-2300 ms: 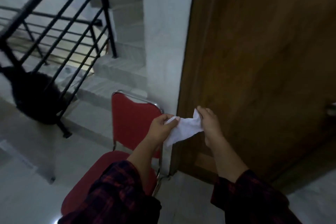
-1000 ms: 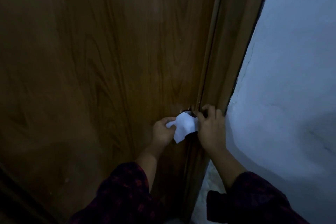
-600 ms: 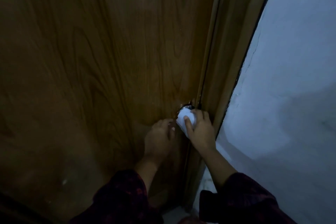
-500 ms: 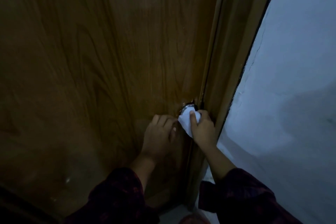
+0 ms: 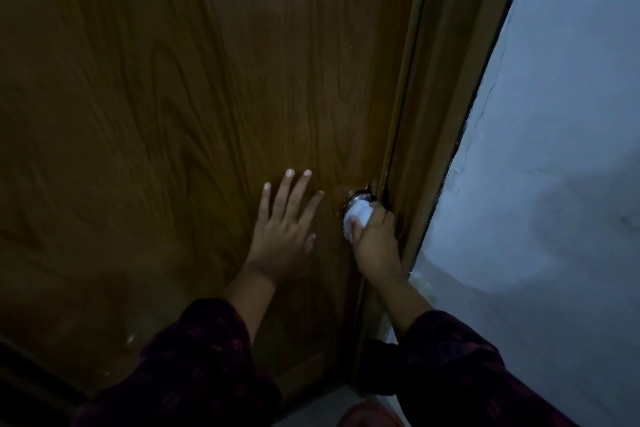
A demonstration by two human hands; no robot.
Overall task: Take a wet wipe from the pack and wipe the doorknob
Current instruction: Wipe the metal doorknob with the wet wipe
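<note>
Doorknob (image 5: 360, 199), metal, likely slick, sits at the door's (image 5: 173, 97) edge. My right hand (image 5: 375, 239) closes the soft, limp wet wipe (image 5: 358, 215) around it; left hand (image 5: 282, 229) lies spread, empty, on the door.

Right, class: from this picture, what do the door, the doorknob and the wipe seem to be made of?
Door: wood or wood-look laminate, brown, with a flowing grain pattern and a slight sheen.
Doorknob: probably metal; the small uncovered part glints silver.
Wet wipe: thin white cloth-like sheet, crumpled over the knob under the right hand.
</note>
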